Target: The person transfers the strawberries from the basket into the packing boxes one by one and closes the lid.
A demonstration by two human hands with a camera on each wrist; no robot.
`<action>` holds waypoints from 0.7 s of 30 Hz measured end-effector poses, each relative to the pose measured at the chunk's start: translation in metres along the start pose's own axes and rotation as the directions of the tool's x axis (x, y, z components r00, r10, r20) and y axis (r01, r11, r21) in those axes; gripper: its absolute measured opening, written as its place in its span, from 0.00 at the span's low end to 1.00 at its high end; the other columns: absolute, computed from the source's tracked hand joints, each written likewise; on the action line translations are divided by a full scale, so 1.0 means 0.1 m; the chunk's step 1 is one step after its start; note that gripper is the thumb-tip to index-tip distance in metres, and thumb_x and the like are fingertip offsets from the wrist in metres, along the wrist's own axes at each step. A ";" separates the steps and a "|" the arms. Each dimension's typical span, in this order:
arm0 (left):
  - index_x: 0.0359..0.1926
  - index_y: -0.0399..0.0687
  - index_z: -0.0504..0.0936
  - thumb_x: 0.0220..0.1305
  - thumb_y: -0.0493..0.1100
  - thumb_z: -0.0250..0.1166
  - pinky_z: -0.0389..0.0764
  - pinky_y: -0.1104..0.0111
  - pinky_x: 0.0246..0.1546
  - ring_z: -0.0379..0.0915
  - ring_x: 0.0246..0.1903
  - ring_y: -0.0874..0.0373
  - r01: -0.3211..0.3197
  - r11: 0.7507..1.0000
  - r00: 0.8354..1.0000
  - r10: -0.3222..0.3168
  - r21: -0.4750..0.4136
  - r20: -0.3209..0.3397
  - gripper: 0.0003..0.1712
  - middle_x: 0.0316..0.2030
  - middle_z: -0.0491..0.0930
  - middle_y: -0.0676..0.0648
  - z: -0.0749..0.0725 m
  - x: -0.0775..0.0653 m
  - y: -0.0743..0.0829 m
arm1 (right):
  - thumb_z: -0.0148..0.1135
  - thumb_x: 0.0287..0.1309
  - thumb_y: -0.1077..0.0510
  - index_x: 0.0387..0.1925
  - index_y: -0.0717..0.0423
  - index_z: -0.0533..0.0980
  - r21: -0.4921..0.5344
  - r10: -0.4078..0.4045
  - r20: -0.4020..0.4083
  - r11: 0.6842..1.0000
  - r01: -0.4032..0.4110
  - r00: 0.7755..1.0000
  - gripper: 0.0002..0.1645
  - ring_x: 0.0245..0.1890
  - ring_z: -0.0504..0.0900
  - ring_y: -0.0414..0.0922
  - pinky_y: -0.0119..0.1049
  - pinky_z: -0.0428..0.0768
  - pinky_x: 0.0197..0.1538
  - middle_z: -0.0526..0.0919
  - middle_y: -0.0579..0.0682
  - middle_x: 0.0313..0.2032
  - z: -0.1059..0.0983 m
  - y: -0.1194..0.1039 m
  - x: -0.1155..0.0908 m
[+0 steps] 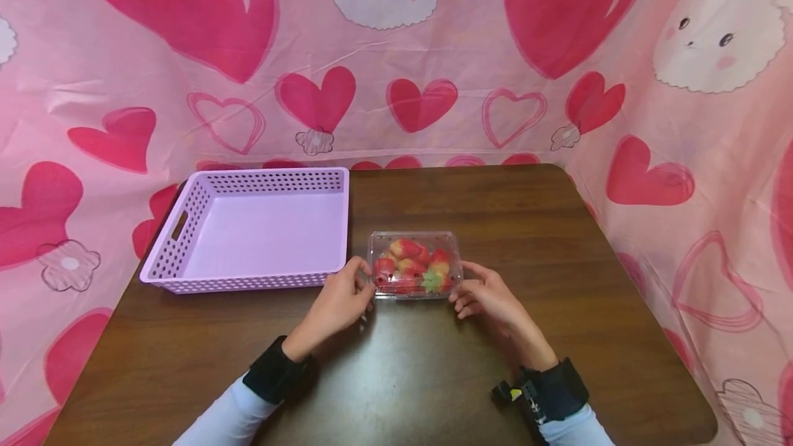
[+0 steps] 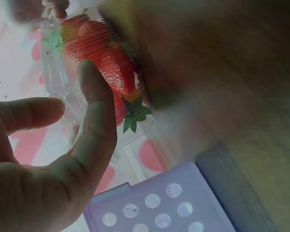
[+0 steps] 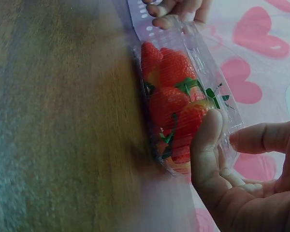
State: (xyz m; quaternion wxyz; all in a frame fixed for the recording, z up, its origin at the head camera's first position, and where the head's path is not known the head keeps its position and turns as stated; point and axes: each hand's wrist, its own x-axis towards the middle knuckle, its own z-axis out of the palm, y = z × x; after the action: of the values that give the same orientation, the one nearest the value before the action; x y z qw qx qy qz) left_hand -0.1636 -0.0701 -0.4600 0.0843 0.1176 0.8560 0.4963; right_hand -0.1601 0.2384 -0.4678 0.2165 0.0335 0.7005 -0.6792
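Note:
A clear plastic clamshell box [image 1: 414, 296] with its lid down stands on the table, just right of the basket. Several red strawberries [image 1: 409, 267] with green leaves lie inside it. My left hand [image 1: 339, 300] holds the box by its near left corner, thumb and forefinger at the lid's edge. At the near right corner my right hand [image 1: 491, 300] grips the box, its thumb [image 3: 208, 133] and forefinger [image 3: 263, 138] on either side of the lid rim. The lower fingers of both hands are partly hidden.
A lilac perforated basket [image 1: 272, 236] with nothing in it sits on the left of the brown wooden table [image 1: 396, 377], close to my left hand. Behind and around the table hangs a pink cloth [image 1: 471, 40] printed with hearts and rabbits.

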 end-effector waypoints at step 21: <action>0.51 0.37 0.66 0.72 0.26 0.58 0.87 0.52 0.24 0.80 0.18 0.51 0.160 0.958 0.987 -0.149 -0.240 0.061 0.12 0.24 0.79 0.40 0.05 0.11 0.01 | 0.52 0.74 0.66 0.78 0.69 0.57 0.000 -0.025 -0.028 1.000 0.025 0.999 0.35 0.27 0.78 0.43 0.31 0.83 0.33 0.84 0.54 0.32 0.00 0.00 0.08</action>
State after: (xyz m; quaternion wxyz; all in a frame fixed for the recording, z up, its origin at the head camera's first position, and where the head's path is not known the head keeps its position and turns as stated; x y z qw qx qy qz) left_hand -0.1725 -0.0626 -0.4615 0.1547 0.0495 0.7931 0.5871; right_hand -0.1671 0.2367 -0.4705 0.1982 0.0343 0.7038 -0.6813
